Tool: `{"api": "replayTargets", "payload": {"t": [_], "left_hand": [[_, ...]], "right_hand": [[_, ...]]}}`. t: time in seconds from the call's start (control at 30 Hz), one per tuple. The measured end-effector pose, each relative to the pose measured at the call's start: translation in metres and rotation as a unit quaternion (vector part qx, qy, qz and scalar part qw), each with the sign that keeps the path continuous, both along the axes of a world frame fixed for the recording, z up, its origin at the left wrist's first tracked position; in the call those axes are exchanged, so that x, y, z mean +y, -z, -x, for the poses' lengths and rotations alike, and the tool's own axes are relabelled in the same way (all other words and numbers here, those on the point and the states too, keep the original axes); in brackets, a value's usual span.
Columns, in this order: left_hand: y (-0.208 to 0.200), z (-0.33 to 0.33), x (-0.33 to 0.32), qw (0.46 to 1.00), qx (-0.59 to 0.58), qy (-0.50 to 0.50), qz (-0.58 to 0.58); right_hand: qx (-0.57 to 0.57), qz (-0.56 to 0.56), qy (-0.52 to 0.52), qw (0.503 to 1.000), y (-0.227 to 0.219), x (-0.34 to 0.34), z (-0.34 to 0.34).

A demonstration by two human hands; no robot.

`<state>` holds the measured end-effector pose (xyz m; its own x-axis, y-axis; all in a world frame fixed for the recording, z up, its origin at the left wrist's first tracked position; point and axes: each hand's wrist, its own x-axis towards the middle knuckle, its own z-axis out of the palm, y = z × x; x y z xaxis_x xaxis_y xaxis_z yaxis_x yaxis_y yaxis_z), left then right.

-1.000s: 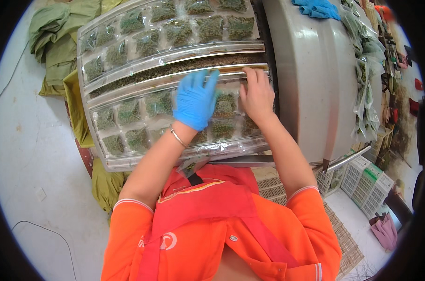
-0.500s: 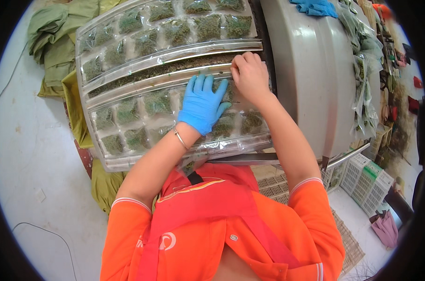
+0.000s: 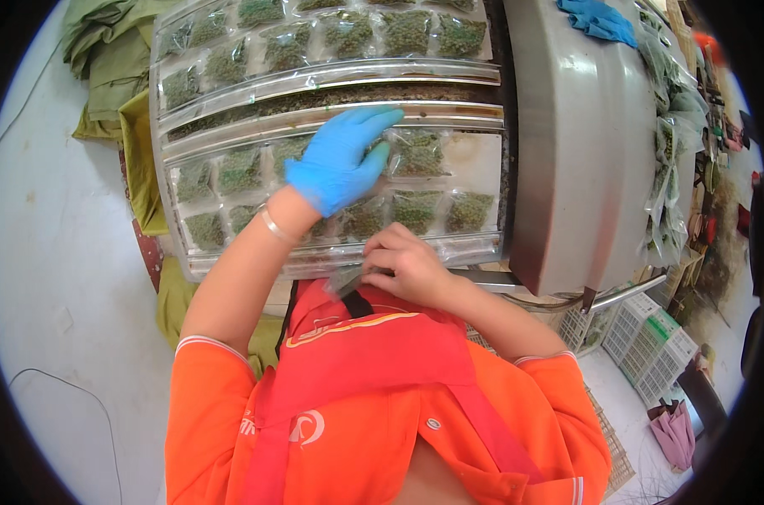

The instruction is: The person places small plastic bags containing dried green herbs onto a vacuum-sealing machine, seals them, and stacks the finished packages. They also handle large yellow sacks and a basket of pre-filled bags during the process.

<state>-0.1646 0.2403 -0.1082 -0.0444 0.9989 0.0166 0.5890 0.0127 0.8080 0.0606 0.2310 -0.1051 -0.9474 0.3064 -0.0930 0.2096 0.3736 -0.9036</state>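
1. The left hand (image 3: 340, 160), gloved in blue, is being held over the far row of filled bags (image 3: 417, 210) on the lower tray (image 3: 474, 160). Its thumb is being held apart from the fingers, which are being pointed rightward at the metal strip (image 3: 458, 112) along the tray's far edge; contact cannot be told.
2. The right hand (image 3: 411, 268), bare, is being held at the tray's near edge. Its fingers are being curled at a small clear bag (image 3: 342, 282); whether they are clamped on it cannot be told.
3. That clear bag is being seen between the near edge and the red apron (image 3: 365, 362).
4. Bare room is being shown at the lower tray's far right corner, beyond the last far-row bag.
5. The right side is being bounded by a grey metal cover (image 3: 567, 160), across a narrow dark gap.
6. The filled upper tray (image 3: 483, 17) is being separated from the lower by a dark slot (image 3: 315, 103).
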Motion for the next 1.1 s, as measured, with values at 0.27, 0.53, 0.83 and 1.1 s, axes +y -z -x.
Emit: {"api": "replayTargets", "payload": {"t": [0.27,0.53,0.83,1.1], "left_hand": [[-0.037,-0.010,-0.050,0.895,-0.355,0.000,0.268],[-0.026,-0.102,0.005,0.818,-0.512,-0.208,0.160],[-0.009,-0.086,0.027,0.978,-0.115,-0.149,0.094],[0.019,-0.099,0.057,0.942,0.300,-0.100,-0.109]], "right_hand": [[0.031,0.351,0.248,0.903,-0.028,0.060,-0.018],[0.101,0.189,0.534,0.818,-0.044,0.105,-0.021],[-0.030,-0.103,0.490,0.865,-0.011,0.118,-0.025],[-0.136,-0.217,0.468,0.846,0.049,0.130,-0.014]]}}
